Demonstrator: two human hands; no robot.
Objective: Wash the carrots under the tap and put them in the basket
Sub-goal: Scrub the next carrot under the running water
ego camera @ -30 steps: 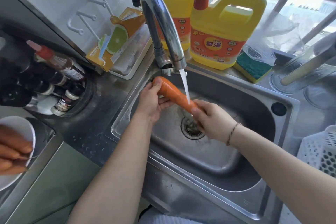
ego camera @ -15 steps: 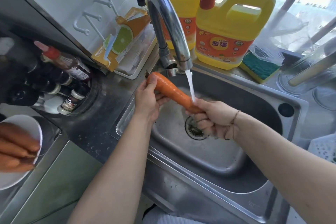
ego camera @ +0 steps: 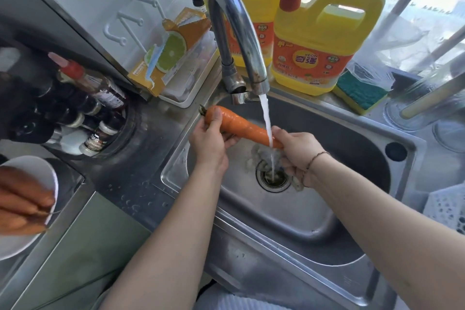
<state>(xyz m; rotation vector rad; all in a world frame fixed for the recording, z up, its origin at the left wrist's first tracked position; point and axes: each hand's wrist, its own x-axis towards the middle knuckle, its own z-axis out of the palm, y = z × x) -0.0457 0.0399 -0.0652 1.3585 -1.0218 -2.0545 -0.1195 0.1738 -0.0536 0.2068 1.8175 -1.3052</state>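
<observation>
An orange carrot (ego camera: pixel 239 124) lies slanted over the steel sink (ego camera: pixel 314 229), under water running from the chrome tap (ego camera: pixel 236 33). My left hand (ego camera: pixel 208 141) grips its thick stem end, thumb on top. My right hand (ego camera: pixel 297 151) holds the thin tip, which is hidden in the fingers where the stream strikes. Several more carrots (ego camera: pixel 22 201) lie on a white plate (ego camera: pixel 15 246) at the far left. A corner of the white perforated basket (ego camera: pixel 448 206) shows at the right edge.
Two yellow detergent jugs (ego camera: pixel 319 40) and a green-yellow sponge (ego camera: pixel 359 93) stand behind the sink. Sauce bottles (ego camera: pixel 93 88) crowd a round rack on the left. A lemon-print carton (ego camera: pixel 171 50) leans on a white tray. Glass jars (ego camera: pixel 427 98) sit at the back right.
The carrot and both hands have shifted a little along under the stream. My right hand has slid along the tip end. Both hands keep hold.
</observation>
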